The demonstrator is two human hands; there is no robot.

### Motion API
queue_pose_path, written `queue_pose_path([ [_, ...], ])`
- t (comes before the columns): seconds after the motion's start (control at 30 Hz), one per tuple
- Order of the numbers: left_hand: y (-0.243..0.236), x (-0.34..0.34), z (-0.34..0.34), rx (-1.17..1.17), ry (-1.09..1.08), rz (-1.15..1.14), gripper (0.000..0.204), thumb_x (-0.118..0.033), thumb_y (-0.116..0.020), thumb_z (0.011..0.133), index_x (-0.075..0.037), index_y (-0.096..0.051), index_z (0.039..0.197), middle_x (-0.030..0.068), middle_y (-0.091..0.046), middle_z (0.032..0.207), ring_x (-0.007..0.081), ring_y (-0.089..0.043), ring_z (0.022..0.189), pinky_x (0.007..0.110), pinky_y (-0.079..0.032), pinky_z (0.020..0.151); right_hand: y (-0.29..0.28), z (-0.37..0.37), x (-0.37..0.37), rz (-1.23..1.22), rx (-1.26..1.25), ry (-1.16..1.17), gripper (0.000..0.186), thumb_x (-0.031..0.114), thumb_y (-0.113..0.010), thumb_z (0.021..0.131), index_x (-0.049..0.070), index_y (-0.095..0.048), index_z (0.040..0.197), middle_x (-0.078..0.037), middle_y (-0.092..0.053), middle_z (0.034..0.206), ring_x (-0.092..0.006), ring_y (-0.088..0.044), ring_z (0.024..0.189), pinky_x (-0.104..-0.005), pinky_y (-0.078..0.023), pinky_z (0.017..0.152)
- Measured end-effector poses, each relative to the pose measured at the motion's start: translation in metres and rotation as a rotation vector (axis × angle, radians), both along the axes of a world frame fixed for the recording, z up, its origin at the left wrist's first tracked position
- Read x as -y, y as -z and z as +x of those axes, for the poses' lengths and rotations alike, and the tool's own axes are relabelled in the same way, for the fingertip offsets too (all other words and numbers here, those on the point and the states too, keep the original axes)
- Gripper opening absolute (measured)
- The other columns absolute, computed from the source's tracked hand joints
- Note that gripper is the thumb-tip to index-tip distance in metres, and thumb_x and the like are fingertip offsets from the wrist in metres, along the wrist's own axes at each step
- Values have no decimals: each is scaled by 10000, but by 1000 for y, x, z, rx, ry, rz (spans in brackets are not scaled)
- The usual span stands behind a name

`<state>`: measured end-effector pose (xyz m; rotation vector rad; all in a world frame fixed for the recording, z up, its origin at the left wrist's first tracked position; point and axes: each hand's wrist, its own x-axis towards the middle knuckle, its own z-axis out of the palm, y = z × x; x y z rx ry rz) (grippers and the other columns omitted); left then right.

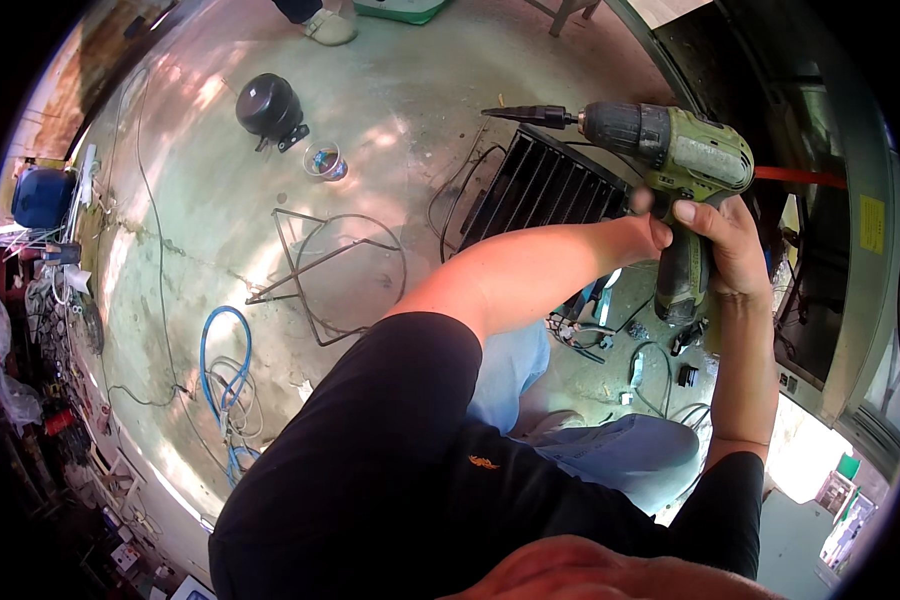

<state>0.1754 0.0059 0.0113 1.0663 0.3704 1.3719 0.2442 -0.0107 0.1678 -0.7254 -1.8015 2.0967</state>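
Observation:
A green and black cordless drill is held up at the right, with a dark tapered bit in its chuck pointing left. My right hand wraps the drill's handle, its thumb lying across the near side. Against the handle's left side, just below the trigger, my left hand is closed; part of it is blurred or hidden behind the handle. Beneath the drill lies a black finned coil panel on the floor.
A metal cabinet frame stands close on the right. Cables and small parts lie by my knees. Farther left are a bent rod frame, a blue hose, a cup and a black compressor. Someone's shoe shows at the far edge.

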Motion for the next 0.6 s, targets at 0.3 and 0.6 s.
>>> queue_pose_path([
  [0.3,13,-15,6,-450,-449,229,381,-267,-604,964,-142,-602,1324,100,-629,1274,284,-556,1233,455,-439,1029,12,-59,-12,-89,74,-84,358,154,-679,874,-31,-592,1168,-88,-656,943,-129,-572,718,-276,-499,663],
  [0.6,11,-14,7,-583,-633,358,405,-266,-610,954,-143,-583,1339,125,-598,1351,319,-498,1343,485,-391,1101,34,-248,-10,523,396,-477,392,225,-723,862,-48,-656,1135,-101,-717,884,-148,-656,746,-291,-537,718],
])
